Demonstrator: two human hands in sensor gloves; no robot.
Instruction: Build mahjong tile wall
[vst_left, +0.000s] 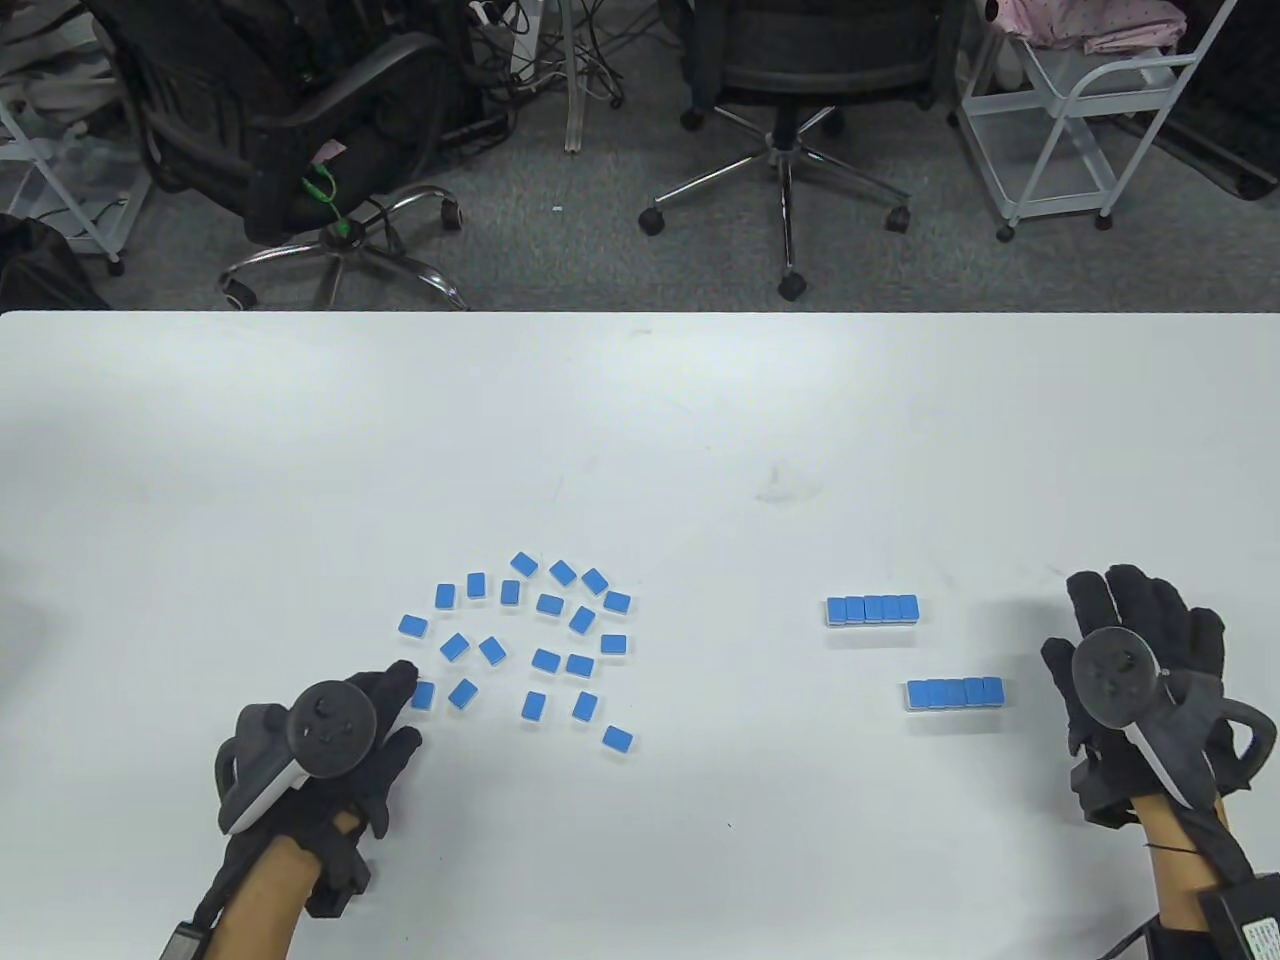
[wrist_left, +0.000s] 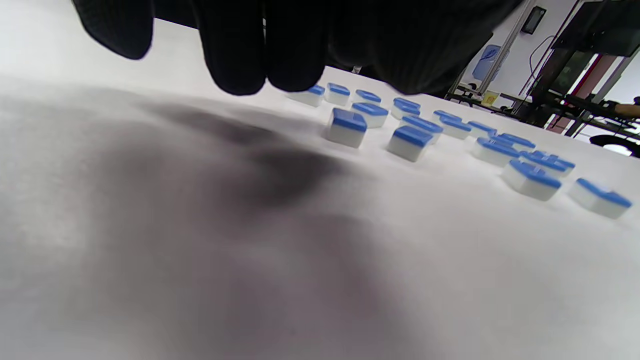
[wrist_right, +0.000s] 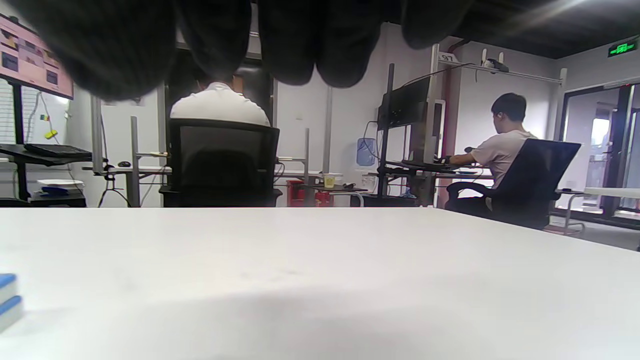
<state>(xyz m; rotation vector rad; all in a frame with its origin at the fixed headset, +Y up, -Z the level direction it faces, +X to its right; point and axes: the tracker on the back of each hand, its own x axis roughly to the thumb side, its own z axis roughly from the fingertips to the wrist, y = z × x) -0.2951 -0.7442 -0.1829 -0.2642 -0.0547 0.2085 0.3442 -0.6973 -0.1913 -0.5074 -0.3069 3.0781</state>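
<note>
Several loose blue-backed mahjong tiles (vst_left: 545, 640) lie scattered left of the table's middle; the left wrist view shows them (wrist_left: 415, 135) just beyond my fingertips. Two short rows are built on the right: a far row (vst_left: 872, 610) and a nearer row (vst_left: 955, 694), each two tiles high. My left hand (vst_left: 385, 715) lies flat at the pile's near-left edge, its fingertips beside one tile (vst_left: 423, 695) and holding nothing. My right hand (vst_left: 1140, 640) rests open just right of the nearer row, fingers spread; a row end (wrist_right: 7, 300) shows at the right wrist view's left edge.
The white table (vst_left: 640, 420) stretches bare toward its far edge. Beyond it stand office chairs (vst_left: 790, 60) and a white cart (vst_left: 1080, 110) on the floor. In the right wrist view two people sit at desks with their backs turned.
</note>
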